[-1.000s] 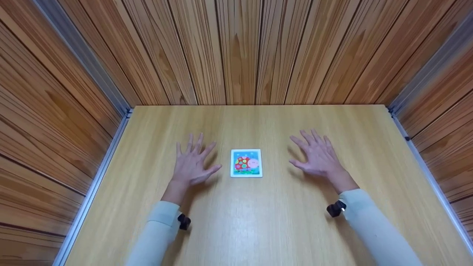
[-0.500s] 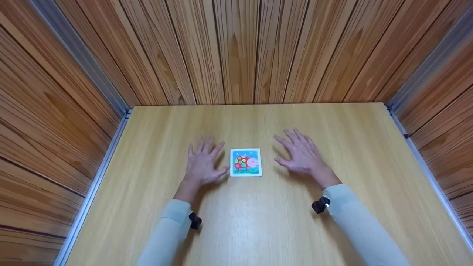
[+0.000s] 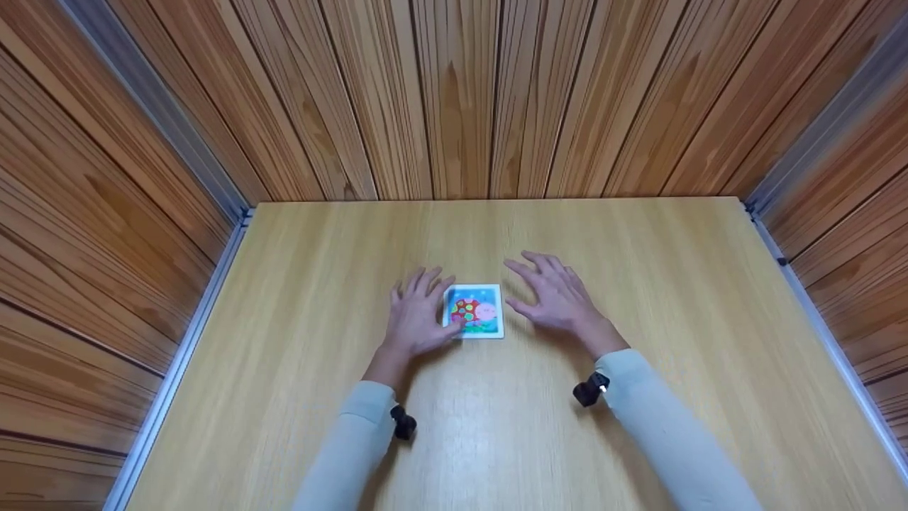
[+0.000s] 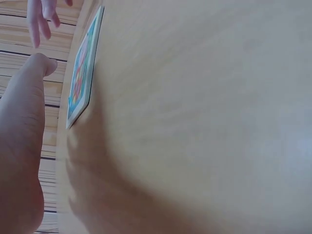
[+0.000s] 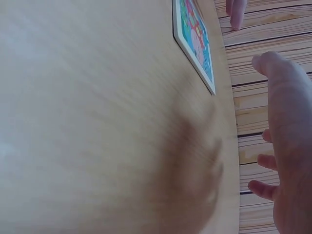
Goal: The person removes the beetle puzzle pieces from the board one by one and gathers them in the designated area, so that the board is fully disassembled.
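Left hand [image 3: 417, 319], right hand [image 3: 558, 297] now nearer card [image 3: 484, 312], within reach between side edges of worktop [image 3: 489, 433]; grips spread, empty.

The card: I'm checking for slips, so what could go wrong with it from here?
In the head view, the left hand overlaps the left edge of the card while the right hand is apart from it, so uneven contact might push it sideways. The card looks thin and lies flat on the table, so picking it up could be fiddly.

The table [image 3: 482, 426] bears the card [image 3: 484, 301], left fingers [image 3: 441, 287] above its left edge, right fingers [image 3: 522, 271] to its right, wall [image 3: 461, 106] behind.
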Demonstrator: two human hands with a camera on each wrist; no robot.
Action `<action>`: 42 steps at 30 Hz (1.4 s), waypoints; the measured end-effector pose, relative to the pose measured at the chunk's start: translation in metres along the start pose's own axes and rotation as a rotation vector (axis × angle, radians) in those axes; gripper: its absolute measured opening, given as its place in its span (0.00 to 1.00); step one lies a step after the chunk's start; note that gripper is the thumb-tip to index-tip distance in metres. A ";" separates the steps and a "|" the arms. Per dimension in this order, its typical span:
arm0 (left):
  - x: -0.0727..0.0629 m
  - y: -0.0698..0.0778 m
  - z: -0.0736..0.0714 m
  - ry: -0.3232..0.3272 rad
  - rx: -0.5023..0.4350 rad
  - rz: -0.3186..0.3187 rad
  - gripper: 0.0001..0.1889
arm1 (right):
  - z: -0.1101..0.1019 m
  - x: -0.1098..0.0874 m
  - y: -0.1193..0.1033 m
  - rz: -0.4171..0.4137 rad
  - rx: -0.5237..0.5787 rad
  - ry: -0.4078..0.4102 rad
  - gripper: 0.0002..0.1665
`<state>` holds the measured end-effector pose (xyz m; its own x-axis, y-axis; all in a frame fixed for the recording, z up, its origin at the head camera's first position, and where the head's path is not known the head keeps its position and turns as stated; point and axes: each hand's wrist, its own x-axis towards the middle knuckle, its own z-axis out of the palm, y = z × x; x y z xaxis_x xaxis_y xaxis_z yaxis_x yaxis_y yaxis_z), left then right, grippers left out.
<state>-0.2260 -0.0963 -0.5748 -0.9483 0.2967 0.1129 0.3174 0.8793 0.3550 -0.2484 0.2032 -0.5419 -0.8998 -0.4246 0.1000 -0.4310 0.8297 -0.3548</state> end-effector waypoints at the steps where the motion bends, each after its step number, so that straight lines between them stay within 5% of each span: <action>1: 0.001 0.002 0.002 0.002 -0.012 -0.006 0.46 | 0.001 0.001 -0.001 0.002 0.005 0.001 0.45; 17: 0.008 0.017 0.027 0.082 -0.189 -0.108 0.40 | 0.027 0.014 -0.013 0.034 0.206 -0.013 0.40; 30: 0.007 0.019 0.042 0.135 -0.215 -0.147 0.37 | 0.047 0.017 -0.013 0.107 0.268 0.025 0.35; 42: 0.010 0.021 0.044 0.100 -0.179 -0.155 0.34 | 0.051 0.018 -0.012 0.150 0.298 -0.021 0.36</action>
<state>-0.2282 -0.0588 -0.6077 -0.9841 0.1175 0.1330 0.1710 0.8287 0.5329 -0.2558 0.1671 -0.5833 -0.9489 -0.3155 0.0081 -0.2521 0.7423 -0.6208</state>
